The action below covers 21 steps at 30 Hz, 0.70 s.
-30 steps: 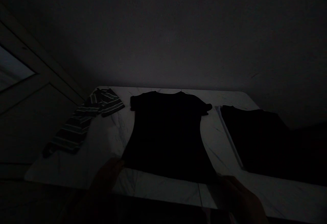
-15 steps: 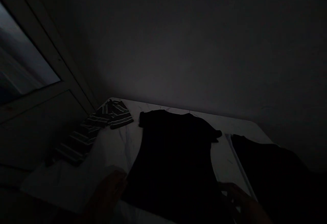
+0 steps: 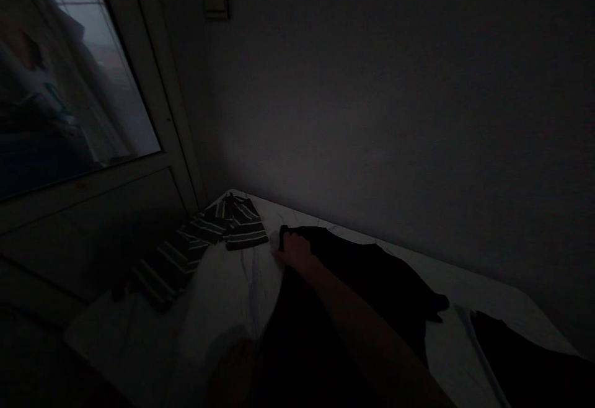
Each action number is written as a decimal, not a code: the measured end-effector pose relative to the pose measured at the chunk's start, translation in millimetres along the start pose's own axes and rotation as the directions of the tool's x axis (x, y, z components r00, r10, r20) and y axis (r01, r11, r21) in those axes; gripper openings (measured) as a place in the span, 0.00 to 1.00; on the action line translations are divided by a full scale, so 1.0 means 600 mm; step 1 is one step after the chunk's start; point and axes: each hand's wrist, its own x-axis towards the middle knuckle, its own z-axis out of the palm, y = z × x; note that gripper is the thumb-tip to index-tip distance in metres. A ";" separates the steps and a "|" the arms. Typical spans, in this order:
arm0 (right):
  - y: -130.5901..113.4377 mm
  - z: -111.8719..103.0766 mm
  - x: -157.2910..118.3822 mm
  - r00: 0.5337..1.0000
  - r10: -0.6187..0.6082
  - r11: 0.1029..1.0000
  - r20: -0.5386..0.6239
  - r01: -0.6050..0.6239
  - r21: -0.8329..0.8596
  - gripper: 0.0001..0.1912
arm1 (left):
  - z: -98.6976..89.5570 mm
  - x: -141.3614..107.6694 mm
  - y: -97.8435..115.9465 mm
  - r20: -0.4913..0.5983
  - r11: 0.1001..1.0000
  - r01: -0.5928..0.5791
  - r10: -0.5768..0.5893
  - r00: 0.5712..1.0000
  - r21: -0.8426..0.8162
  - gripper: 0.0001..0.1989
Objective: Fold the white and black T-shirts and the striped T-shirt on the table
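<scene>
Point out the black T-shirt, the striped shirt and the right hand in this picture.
black T-shirt point(image 3: 367, 265): head view, on the body of the shirt.
striped shirt point(image 3: 244, 227): head view, on its striped fabric at the far end.
right hand point(image 3: 295, 252): head view, on the back of the hand.

Right hand point(image 3: 295, 252) on black T-shirt point(image 3: 372, 271), striped shirt point(image 3: 232, 225) nearby.
</scene>
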 end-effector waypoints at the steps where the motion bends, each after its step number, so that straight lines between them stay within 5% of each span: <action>1: -0.003 0.011 0.006 1.000 0.028 0.999 -0.002 -0.028 0.015 0.23 | 0.006 0.000 -0.005 -0.004 0.999 -0.004 0.004 1.000 -0.041 0.21; 5: 0.017 0.050 0.013 0.988 0.140 0.974 -0.067 -0.125 0.186 0.14 | 0.033 -0.009 -0.022 -0.057 0.964 -0.074 0.061 0.996 -0.257 0.24; 10: 0.069 0.089 0.024 0.884 0.435 0.718 -0.170 -0.226 0.658 0.21 | 0.054 -0.019 -0.040 -0.174 0.921 -0.226 0.178 0.969 -0.319 0.27; 16: 0.094 0.111 0.037 0.848 0.507 0.557 -0.154 -0.186 0.809 0.27 | 0.064 -0.031 -0.054 -0.151 0.959 -0.129 0.093 0.984 -0.253 0.22; 21: 0.087 0.109 0.022 0.879 0.443 0.513 -0.176 -0.087 0.854 0.25 | 0.073 -0.037 -0.076 -0.112 0.979 -0.073 0.052 0.992 -0.188 0.23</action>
